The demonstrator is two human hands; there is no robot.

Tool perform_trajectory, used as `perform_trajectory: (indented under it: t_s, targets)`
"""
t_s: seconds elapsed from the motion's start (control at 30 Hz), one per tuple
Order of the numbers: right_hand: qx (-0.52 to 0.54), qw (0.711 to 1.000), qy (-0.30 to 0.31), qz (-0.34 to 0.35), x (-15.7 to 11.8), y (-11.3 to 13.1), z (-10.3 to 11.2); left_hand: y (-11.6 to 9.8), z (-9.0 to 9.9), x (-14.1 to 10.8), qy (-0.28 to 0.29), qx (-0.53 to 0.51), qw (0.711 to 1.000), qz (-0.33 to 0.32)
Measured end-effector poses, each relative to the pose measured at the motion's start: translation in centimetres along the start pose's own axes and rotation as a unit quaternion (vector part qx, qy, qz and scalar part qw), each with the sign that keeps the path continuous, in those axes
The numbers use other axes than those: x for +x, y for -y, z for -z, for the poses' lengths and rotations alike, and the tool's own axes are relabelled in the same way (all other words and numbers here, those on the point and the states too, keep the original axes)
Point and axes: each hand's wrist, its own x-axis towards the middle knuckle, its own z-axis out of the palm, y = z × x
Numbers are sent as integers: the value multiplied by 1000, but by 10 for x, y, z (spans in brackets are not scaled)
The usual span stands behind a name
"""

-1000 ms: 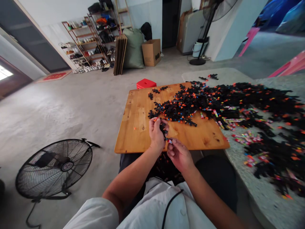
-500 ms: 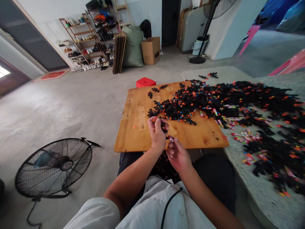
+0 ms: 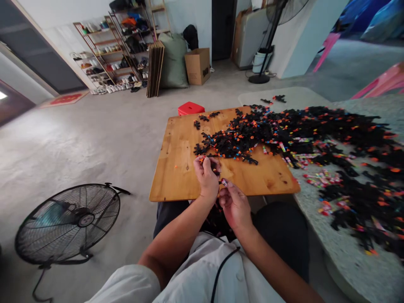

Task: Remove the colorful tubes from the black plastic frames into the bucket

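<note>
The view has swung slightly, sliding everything a little left in it; both hands keep nearly the same pose. One wooden board (image 3: 176, 181) lies beneath and beyond the grip, with one heap of black toy pieces (image 3: 233, 143) beyond and right. Three loose pieces (image 3: 204, 118) sit farther off. The left hand (image 3: 206, 179) curls around one black piece (image 3: 216, 171); just beside it, the right hand (image 3: 235, 204) narrowly pinches one red-and-white piece (image 3: 224, 182). One orange bit (image 3: 176, 166) lies left.
</note>
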Motion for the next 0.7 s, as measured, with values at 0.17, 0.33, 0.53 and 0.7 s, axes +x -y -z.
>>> perform_trajectory:
  t_s: [0.17,0.33,0.53,0.7]
  targets:
    - [34,999,-13,-38,-2,-1,0,5,3,3,-11,14,999,31]
    - [42,997,-15,-66,-2,-2,1,6,4,7,-17,24,999,22]
    - [61,995,2,-85,-3,-1,3,4,5,3,-4,17,1000,2]
    - [35,998,-10,-60,-2,-2,4,6,6,2,14,-6,1000,-16]
